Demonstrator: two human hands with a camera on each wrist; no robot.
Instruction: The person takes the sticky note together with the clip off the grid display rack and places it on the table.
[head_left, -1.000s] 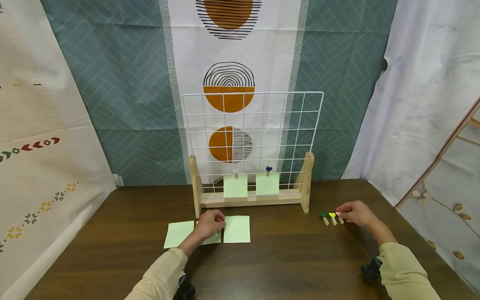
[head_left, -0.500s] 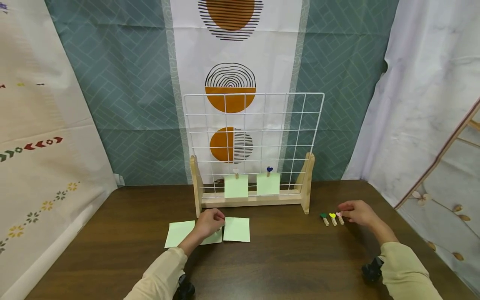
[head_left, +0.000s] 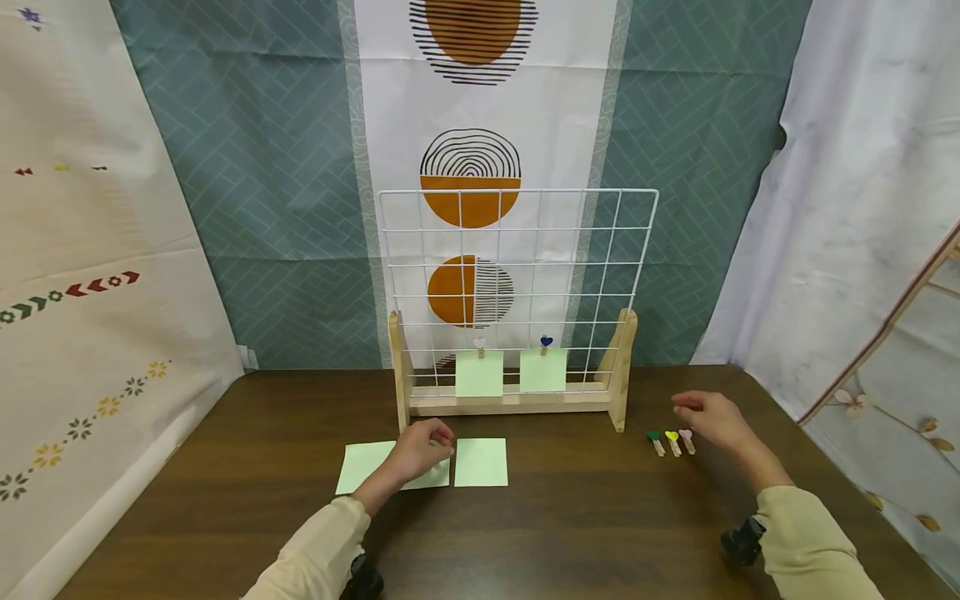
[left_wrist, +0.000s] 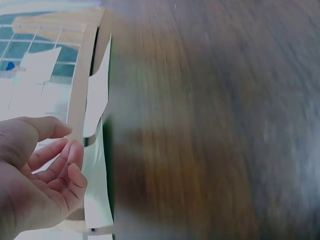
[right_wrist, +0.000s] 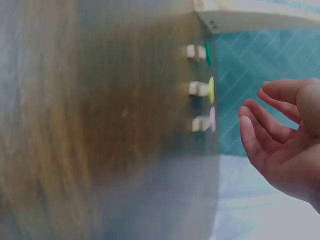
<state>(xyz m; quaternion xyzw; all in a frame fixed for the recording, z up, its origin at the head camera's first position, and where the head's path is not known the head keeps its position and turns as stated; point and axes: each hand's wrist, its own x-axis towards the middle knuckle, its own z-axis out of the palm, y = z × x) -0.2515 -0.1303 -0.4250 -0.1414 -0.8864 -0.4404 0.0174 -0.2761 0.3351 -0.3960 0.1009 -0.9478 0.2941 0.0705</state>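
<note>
Up on the grid (head_left: 517, 191), one note (head_left: 479, 377) hangs by the white peg (head_left: 480, 344) and another note (head_left: 543, 372) by the blue peg (head_left: 546, 342), so two look done. Three look left: left note (head_left: 363, 467), middle note (head_left: 435, 477) and right note (head_left: 481, 462), lying on the table (head_left: 570, 517), with the green peg (head_left: 656, 442), yellow peg (head_left: 673, 442) and pink peg (head_left: 687, 440) in a row off to the right. Here's the left hand (head_left: 422, 448) over the middle note, fingers loosely bent, pinching nothing; whether it touches paper, I can't tell. And the right hand (head_left: 715, 418), fingers relaxed and slightly curled, holds nothing either, just beside the pink peg.
</note>
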